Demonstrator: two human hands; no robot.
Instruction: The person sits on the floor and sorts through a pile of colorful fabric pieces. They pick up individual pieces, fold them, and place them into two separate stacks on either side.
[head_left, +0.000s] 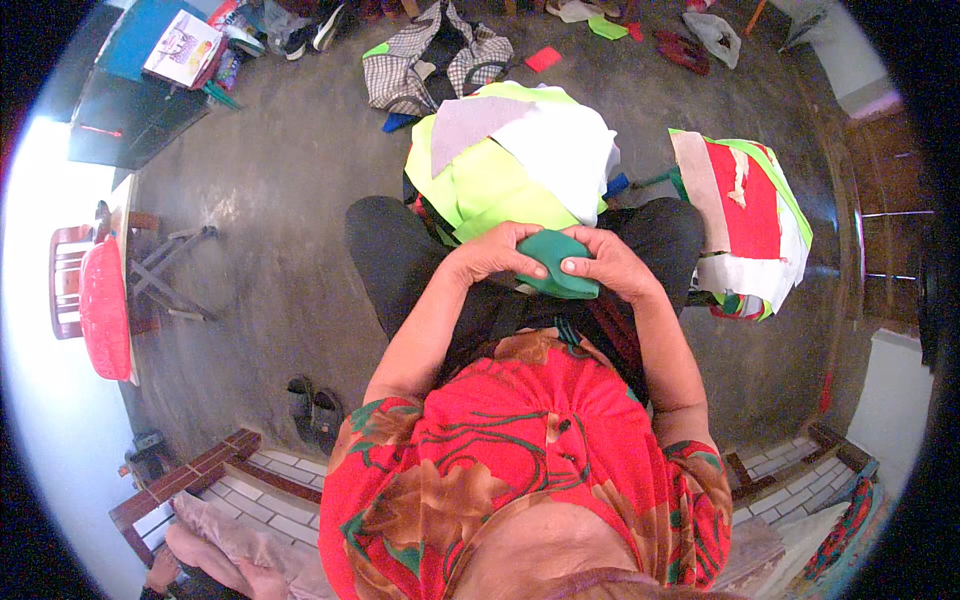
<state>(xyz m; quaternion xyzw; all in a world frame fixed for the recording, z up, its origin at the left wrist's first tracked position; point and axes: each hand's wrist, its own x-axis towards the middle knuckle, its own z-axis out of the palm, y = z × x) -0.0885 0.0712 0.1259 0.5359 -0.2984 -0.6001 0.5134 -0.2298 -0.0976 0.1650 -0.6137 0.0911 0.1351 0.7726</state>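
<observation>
Between both my hands is a smooth, folded green piece that looks like cloth (556, 285), held above my lap. My left hand (497, 252) grips its left side, thumb on top. My right hand (614, 266) closes on the right side, its thumb also pressed on the upper face. The fingers beneath are partly hidden. Just beyond my hands, a heap of lime, white and grey fabric pieces (520, 160) lies in front of my knees.
Right of my knee stands another heap of red, beige and white fabric (745, 210). Checkered cloth (400, 80) and a red scrap (543, 60) lie on the floor ahead. Dark sandals (315, 410) are at left. Another person's hand (162, 570) shows at lower left.
</observation>
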